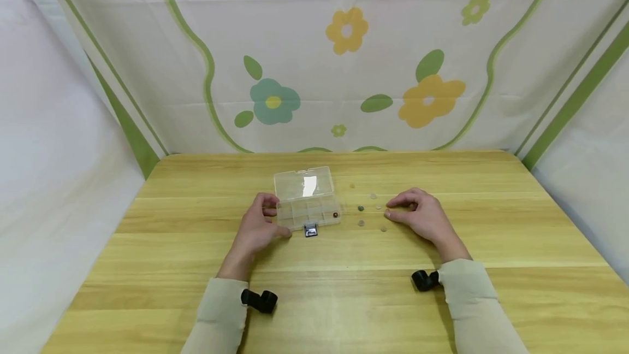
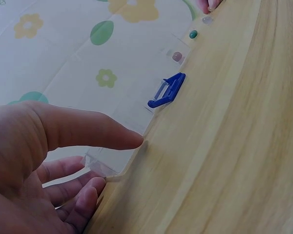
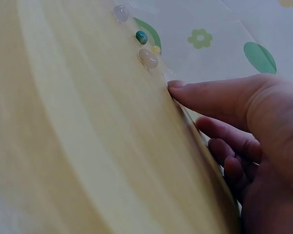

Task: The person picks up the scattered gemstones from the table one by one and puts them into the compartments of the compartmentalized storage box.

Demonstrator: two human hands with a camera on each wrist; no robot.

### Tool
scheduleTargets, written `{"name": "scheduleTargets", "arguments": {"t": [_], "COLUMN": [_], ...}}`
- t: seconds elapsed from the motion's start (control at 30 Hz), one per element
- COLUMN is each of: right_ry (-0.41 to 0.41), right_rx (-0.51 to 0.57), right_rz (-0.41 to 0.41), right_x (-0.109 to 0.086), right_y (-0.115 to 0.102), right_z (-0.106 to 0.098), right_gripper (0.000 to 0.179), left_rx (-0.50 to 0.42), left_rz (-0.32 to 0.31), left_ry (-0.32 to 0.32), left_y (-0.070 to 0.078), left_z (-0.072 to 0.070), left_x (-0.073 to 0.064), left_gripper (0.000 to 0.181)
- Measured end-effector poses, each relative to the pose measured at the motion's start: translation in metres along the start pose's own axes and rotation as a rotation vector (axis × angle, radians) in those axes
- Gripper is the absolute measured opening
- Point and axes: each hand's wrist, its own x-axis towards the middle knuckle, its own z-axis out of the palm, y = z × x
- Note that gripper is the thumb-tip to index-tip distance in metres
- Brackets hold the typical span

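Observation:
A clear plastic divided box (image 1: 301, 213) lies on the table with its lid (image 1: 295, 184) folded back and a dark latch (image 1: 310, 230) at its front. My left hand (image 1: 257, 225) grips the box's left end, thumb at the front edge and fingers around the side. One brown bead (image 1: 336, 214) sits in the front right compartment. To the right of the box, my right hand (image 1: 422, 217) reaches in with thumb and index finger slightly apart, right beside a small pale bead (image 1: 378, 207). A green bead (image 1: 361, 208) lies between box and hand.
Scattered around the green bead are a yellow bead (image 1: 352, 186) and several pale ones, including a pale bead (image 1: 384, 229) nearer the front. Behind the wooden table (image 1: 334, 299) hangs a flowered cloth (image 1: 314, 53), with white cloth at both sides.

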Motion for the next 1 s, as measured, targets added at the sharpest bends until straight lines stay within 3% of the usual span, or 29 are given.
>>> {"name": "scheduleTargets", "arguments": {"t": [0.43, 1.0], "right_ry": [0.001, -0.002], "right_rx": [-0.022, -0.054], "right_rz": [-0.032, -0.015], "right_x": [-0.0025, 0.0009], "right_y": [-0.0009, -0.0018], "right_z": [0.003, -0.0007], "right_gripper": [0.016, 0.018], "left_rx": [-0.003, -0.022], "left_rz": [-0.008, -0.004], "left_ry": [0.006, 0.007], "left_y": [-0.0023, -0.001], "left_z": [0.0012, 0.0019], "left_x": [0.0, 0.0029], "left_gripper": [0.079, 0.08]}}
